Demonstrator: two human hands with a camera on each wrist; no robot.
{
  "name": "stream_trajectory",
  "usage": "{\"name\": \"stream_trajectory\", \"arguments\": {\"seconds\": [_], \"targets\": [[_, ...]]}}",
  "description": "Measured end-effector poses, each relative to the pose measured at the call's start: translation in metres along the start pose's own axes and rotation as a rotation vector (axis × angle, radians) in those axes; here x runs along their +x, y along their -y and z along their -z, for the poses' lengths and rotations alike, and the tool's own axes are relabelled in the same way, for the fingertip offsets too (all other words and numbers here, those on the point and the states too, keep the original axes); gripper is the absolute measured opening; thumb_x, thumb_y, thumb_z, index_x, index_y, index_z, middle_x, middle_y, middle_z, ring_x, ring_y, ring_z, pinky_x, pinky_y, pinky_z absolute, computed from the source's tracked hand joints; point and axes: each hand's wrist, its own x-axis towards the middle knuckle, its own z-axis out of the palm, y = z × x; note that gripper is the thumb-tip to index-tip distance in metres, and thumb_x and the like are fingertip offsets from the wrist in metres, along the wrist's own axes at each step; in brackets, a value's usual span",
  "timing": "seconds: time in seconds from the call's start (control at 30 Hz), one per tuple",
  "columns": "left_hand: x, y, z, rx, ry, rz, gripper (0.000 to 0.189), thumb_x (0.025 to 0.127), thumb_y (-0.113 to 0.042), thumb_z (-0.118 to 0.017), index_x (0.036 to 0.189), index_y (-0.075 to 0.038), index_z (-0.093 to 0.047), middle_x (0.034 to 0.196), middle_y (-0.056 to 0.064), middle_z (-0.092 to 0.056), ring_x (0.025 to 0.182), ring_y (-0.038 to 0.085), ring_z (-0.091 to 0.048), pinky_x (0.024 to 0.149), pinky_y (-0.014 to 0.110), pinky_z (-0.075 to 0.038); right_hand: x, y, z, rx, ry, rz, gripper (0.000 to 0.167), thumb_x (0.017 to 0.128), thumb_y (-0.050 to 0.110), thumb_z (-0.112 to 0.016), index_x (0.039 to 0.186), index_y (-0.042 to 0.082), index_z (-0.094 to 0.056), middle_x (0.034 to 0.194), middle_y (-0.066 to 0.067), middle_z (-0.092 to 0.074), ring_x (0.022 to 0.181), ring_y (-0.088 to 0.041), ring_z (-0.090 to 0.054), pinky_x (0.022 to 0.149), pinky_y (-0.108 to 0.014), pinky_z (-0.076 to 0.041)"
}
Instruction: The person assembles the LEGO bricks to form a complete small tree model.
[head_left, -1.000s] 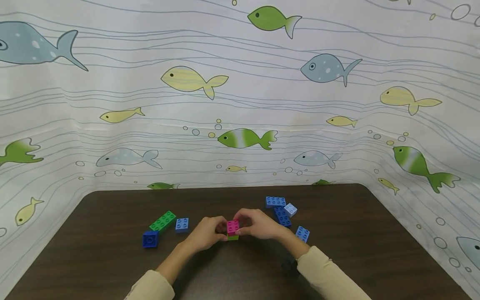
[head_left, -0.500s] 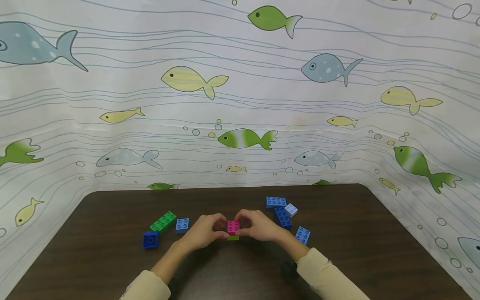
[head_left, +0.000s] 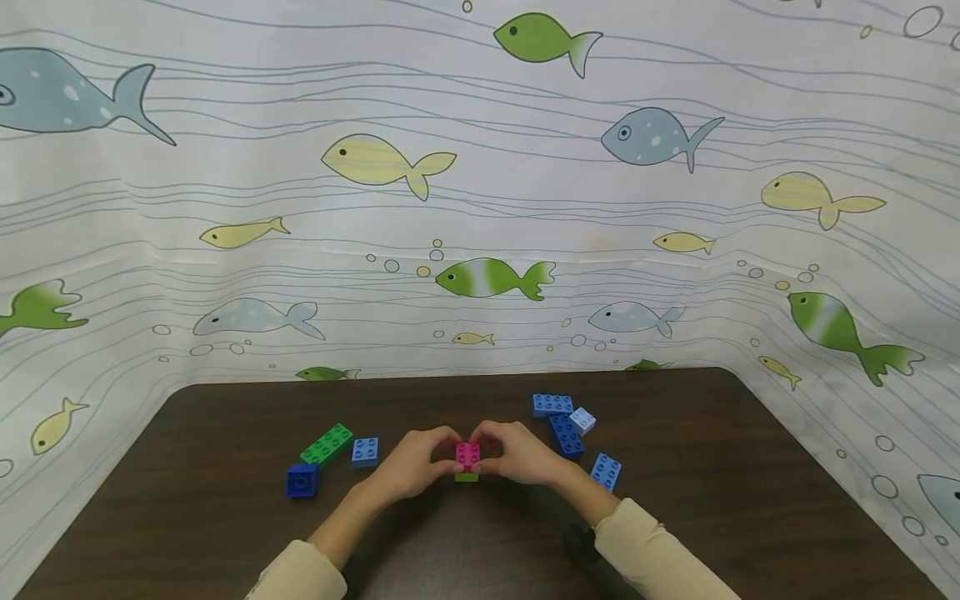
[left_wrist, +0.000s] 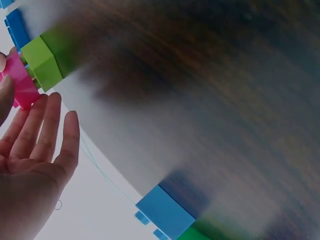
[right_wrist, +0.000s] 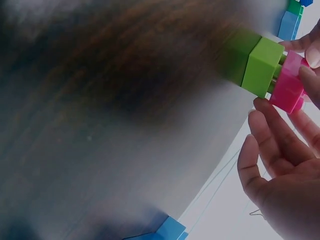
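Centrally, the pink brick sits level above the lime brick, which stands on the surface; both wrist views show studs in the gap between them, so the joint is not fully closed. The left hand and right hand each pinch the pink brick from its own side, thumb and forefinger closed upon it, the remaining fingers extended and spread. Uneven pressure from the two sides would likely cock the pink brick; a sideways push could shift the lime brick, which no finger appears to brace. Letting go at this depth might leave a loose joint. Left of the pair lie a square blue brick, a long green brick and a dark blue brick; to the right, near the forearm, an isolated blue brick. Behind rises a fish-patterned sheet.
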Motion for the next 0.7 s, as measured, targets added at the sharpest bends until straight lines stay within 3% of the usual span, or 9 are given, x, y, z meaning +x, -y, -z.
{"name": "stream_trajectory", "arguments": {"seconds": [0.43, 0.7], "targets": [[-0.0002, 0.0002, -0.0017, -0.039, 0.023, 0.032, 0.019, 0.084, -0.015, -0.066, 0.097, -0.005, -0.056, 0.093, 0.007, -0.064, 0.084, 0.021, -0.06, 0.075, 0.041, -0.05, 0.0006, 0.0019, 0.0028, 0.01, 0.011, -0.032, 0.023, 0.08, 0.013, -0.07, 0.101, 0.005, -0.063, 0.091, -0.002, -0.064, 0.077, -0.015, -0.056, 0.069, -0.02, -0.047], [-0.0012, -0.0002, -0.0021, -0.057, 0.021, 0.008, 0.019, 0.085, -0.016, -0.065, 0.096, -0.005, -0.055, 0.093, 0.009, -0.065, 0.086, 0.023, -0.061, 0.074, 0.041, -0.05, 0.0021, -0.0002, 0.0036, 0.027, 0.019, -0.052, 0.022, 0.08, 0.011, -0.071, 0.101, 0.005, -0.065, 0.086, 0.0, -0.063, 0.073, -0.015, -0.054, 0.063, -0.021, -0.046]]}}
